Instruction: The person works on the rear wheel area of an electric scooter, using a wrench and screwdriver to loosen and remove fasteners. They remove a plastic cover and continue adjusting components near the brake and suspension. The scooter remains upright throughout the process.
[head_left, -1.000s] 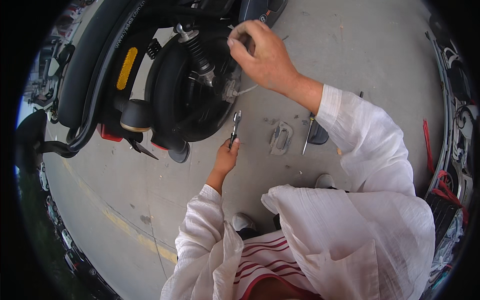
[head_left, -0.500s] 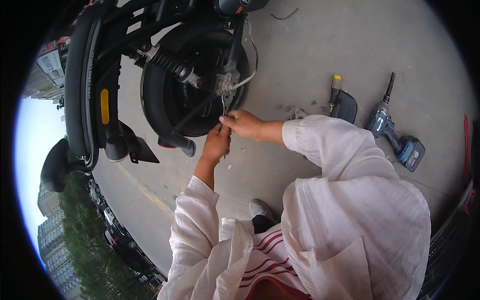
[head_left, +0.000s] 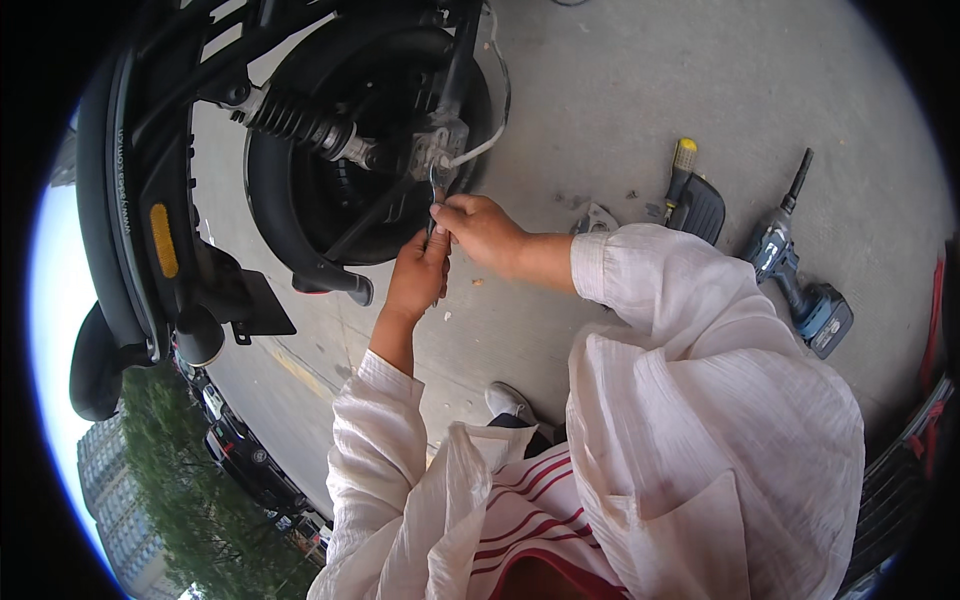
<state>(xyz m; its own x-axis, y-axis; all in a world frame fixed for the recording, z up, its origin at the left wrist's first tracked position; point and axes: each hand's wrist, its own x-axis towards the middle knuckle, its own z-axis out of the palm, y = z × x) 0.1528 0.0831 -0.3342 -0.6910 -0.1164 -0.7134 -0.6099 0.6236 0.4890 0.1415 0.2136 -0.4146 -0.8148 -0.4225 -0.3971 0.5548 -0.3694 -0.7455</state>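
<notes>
The rear wheel (head_left: 268, 165) of a black electric scooter stands at the upper left. At its hub is a pale metal axle bracket (head_left: 433, 148), with a light cable (head_left: 507, 95) running from it. My left hand (head_left: 415, 275) is closed round the lower part of a silver wrench (head_left: 434, 182), whose head lies against the axle bracket. Just above it, my right hand (head_left: 482, 232) also grips the wrench, thumb toward its shaft. My fingers hide most of the handle. I cannot make out the nut under the wrench head.
On the concrete to the right lie a yellow-and-black screwdriver (head_left: 681, 165), a black footrest-like pad (head_left: 699, 210) and a blue-grey cordless impact wrench (head_left: 795, 268). A small metal part (head_left: 597, 218) rests near my right sleeve. The scooter's shock absorber (head_left: 300, 127) and tail section overhang the left.
The view has shifted, with the scooter sitting farther left and higher. Both hands stay closed on the wrench, its head still at the axle bracket.
</notes>
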